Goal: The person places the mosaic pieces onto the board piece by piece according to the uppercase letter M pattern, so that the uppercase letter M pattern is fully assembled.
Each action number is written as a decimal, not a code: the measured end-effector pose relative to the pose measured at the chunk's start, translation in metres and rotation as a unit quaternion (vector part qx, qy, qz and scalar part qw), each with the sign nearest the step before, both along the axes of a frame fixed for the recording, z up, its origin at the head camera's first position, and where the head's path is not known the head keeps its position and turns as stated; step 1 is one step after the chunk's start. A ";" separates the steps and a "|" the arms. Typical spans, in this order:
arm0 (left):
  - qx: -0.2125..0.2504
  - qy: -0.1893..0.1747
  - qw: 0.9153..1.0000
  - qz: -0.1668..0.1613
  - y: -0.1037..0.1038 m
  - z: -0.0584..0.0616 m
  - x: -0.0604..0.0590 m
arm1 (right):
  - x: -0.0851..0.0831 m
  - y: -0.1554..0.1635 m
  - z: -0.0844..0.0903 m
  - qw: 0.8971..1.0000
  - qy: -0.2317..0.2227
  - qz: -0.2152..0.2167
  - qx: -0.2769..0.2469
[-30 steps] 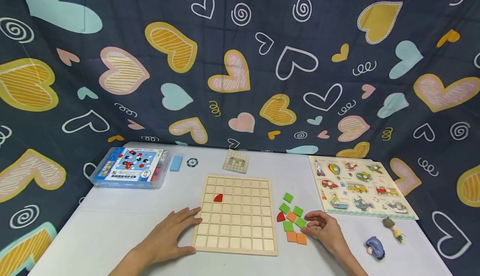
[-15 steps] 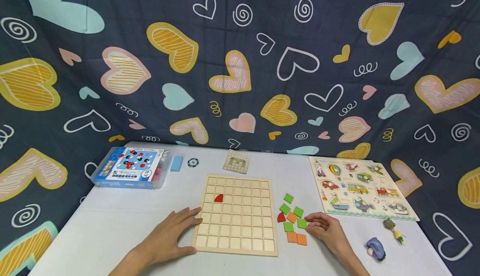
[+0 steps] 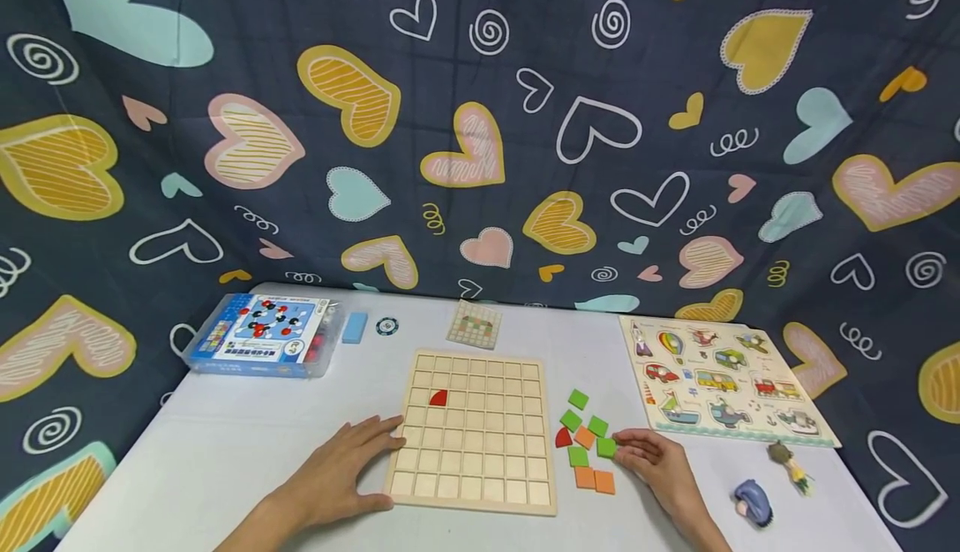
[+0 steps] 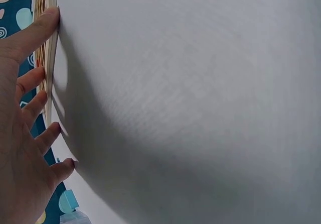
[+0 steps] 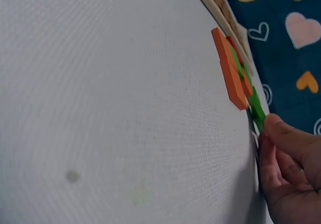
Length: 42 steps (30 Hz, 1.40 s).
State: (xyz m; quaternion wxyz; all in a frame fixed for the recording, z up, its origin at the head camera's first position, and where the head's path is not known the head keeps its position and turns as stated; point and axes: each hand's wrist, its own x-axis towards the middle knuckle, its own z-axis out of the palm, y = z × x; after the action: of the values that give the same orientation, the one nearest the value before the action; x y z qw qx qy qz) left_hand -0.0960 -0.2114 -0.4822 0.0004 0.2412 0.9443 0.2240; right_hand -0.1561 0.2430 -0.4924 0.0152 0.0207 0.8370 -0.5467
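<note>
A wooden grid board (image 3: pixel 480 460) lies on the table with one red quarter-circle tile (image 3: pixel 439 398) in a cell toward its upper left. My left hand (image 3: pixel 330 473) rests along the board's left edge, fingers spread; the left wrist view shows the thumb (image 4: pixel 42 28) touching the board's side. To the right of the board, my right hand (image 3: pixel 660 469) pinches the edge of a green square tile (image 3: pixel 606 448) between thumb and fingers. Around that tile lie several other green squares (image 3: pixel 578 399), orange squares (image 3: pixel 585 478) and a second red quarter-circle (image 3: pixel 563 438).
Behind the board lies a small pattern card (image 3: pixel 475 324). A plastic-cased molecule kit (image 3: pixel 262 335), a blue block (image 3: pixel 355 328) and a round chip (image 3: pixel 387 326) sit back left. On the right are a vehicle puzzle board (image 3: pixel 720 377) and two small figures (image 3: pixel 752 502).
The green tile at my right fingertips has turned straighter and shifted slightly right, away from its neighbours. My left hand has stayed at the board's edge.
</note>
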 end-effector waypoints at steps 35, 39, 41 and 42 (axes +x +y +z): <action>-0.004 -0.005 1.000 0.005 0.000 0.002 -0.002 | -0.022 -0.058 0.007 0.992 0.039 0.038 -0.111; -0.003 -0.001 1.000 0.004 0.001 0.002 -0.002 | -0.027 -0.072 0.007 0.989 0.035 0.050 -0.131; -0.003 0.003 1.000 0.003 0.001 0.002 -0.001 | -0.028 -0.079 0.006 0.988 0.035 0.058 -0.138; -0.003 0.005 1.000 0.002 0.001 0.002 -0.001 | -0.029 -0.082 0.006 0.987 0.036 0.062 -0.142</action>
State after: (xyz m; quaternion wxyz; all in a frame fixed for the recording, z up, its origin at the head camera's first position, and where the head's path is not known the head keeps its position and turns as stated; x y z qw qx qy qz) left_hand -0.0972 -0.2104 -0.4800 -0.0036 0.2401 0.9455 0.2198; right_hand -0.1846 0.1611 -0.4869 0.0218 -0.0532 0.7504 -0.6585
